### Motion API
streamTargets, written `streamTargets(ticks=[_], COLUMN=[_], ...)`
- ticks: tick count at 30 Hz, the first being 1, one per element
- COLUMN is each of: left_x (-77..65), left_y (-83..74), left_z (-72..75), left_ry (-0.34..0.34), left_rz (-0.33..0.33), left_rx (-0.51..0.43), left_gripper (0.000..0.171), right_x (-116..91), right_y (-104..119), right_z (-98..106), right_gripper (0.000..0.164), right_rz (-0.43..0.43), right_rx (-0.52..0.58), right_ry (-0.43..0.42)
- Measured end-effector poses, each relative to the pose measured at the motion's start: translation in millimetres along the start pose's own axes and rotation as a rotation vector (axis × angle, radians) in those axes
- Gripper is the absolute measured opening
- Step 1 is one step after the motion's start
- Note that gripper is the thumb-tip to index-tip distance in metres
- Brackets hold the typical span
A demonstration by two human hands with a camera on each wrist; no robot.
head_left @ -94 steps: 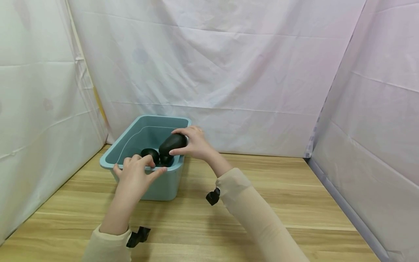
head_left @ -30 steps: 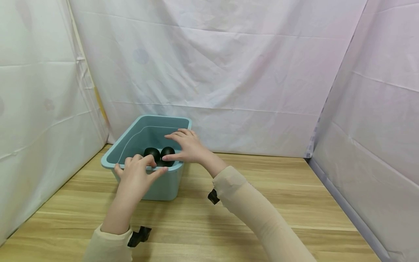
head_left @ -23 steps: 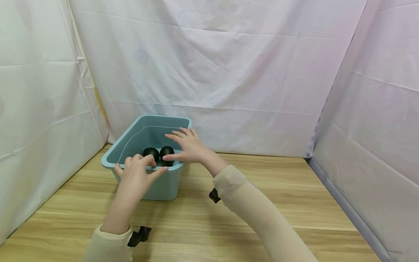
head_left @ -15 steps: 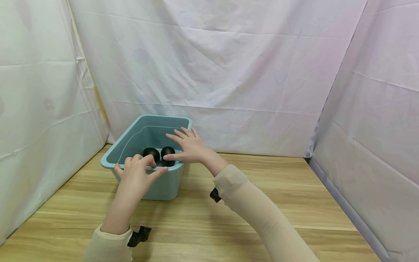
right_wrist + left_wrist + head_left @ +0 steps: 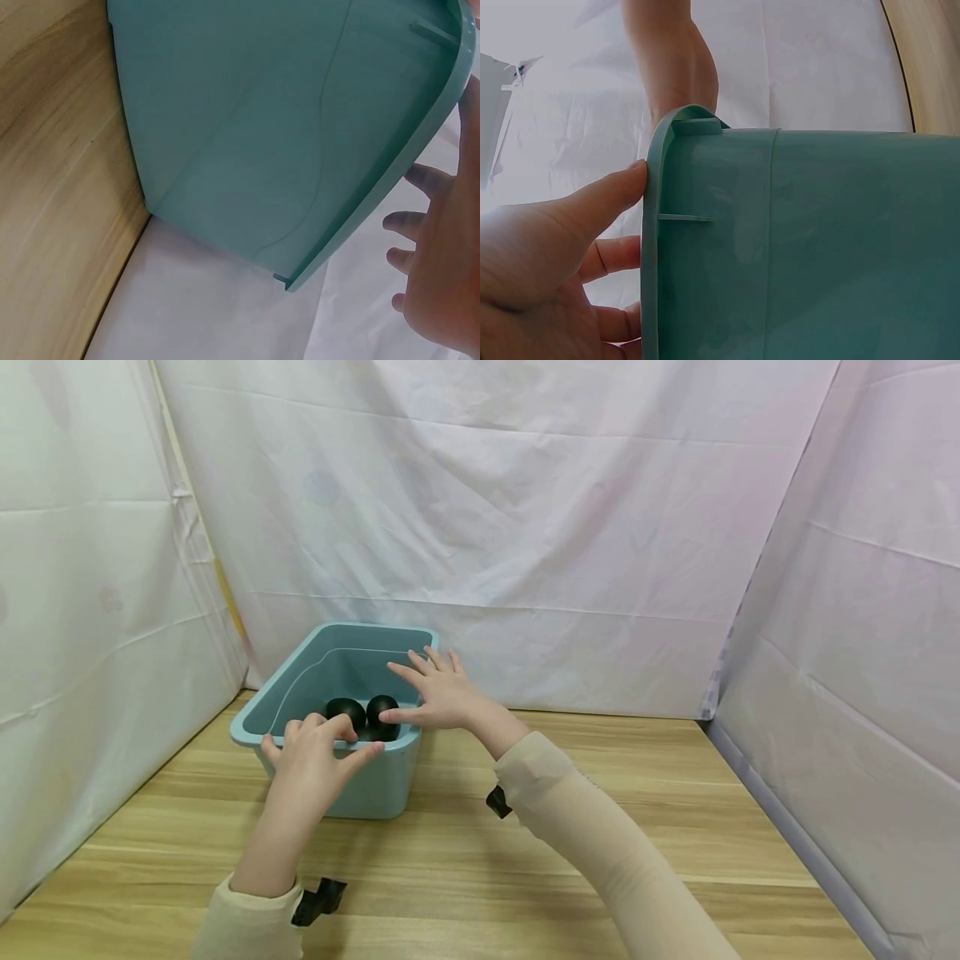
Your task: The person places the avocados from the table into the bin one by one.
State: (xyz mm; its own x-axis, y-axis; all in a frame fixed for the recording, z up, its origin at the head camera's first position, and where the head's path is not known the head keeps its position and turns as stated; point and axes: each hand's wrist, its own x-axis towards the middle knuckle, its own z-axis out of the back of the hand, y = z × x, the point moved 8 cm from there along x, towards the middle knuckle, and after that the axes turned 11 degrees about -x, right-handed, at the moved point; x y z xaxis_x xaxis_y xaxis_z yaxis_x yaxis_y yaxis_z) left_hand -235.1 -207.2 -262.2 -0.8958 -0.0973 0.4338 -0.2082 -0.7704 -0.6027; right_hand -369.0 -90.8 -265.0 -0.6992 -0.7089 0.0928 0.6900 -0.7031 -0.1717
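Note:
A blue-green plastic bin (image 5: 375, 781) stands on the table at left of centre. Inside, near its front wall, lie smooth black egg-shaped objects (image 5: 345, 711), partly hidden; their kind is unclear. My left hand (image 5: 307, 764) grips the near rim, fingers curled over it and thumb along its edge. Above the right rim hovers my right hand (image 5: 450, 697), fingers spread and holding nothing. Its thumb overlaps the right-hand black object (image 5: 382, 703) in the head view; touching cannot be told. In the right wrist view, the right hand's fingers (image 5: 405, 223) are straight, beside the bin's outer wall.
The wood-grain table (image 5: 570, 843) extends to the right of the bin. White cloth (image 5: 525, 527) hangs behind it and along both sides. A black strap piece (image 5: 318, 902) sits at the left sleeve, another (image 5: 498, 802) at the right.
Earlier, my right hand held an elongated black object over the bin; it has let go of it. The right hand's fingers have since spread and risen slightly rightward. The left hand stays in place.

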Motion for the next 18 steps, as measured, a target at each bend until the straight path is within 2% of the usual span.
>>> streamTargets(ticks=[12,18], left_x=[0.0,-0.6], left_y=[-0.9,-1.4], left_z=[1.0,1.5], left_ry=[-0.009,-0.008], left_rz=[-0.006,-0.003], left_rx=[0.005,0.005], left_gripper=[0.031,0.033], right_x=[-15.9,-26.6], right_y=[-11.5,-24.3], right_z=[4.5,3.1], right_gripper=[0.082,0.076], right_rz=[-0.008,-0.028], right_rx=[0.032,0.083], right_ry=[0.014,-0.014])
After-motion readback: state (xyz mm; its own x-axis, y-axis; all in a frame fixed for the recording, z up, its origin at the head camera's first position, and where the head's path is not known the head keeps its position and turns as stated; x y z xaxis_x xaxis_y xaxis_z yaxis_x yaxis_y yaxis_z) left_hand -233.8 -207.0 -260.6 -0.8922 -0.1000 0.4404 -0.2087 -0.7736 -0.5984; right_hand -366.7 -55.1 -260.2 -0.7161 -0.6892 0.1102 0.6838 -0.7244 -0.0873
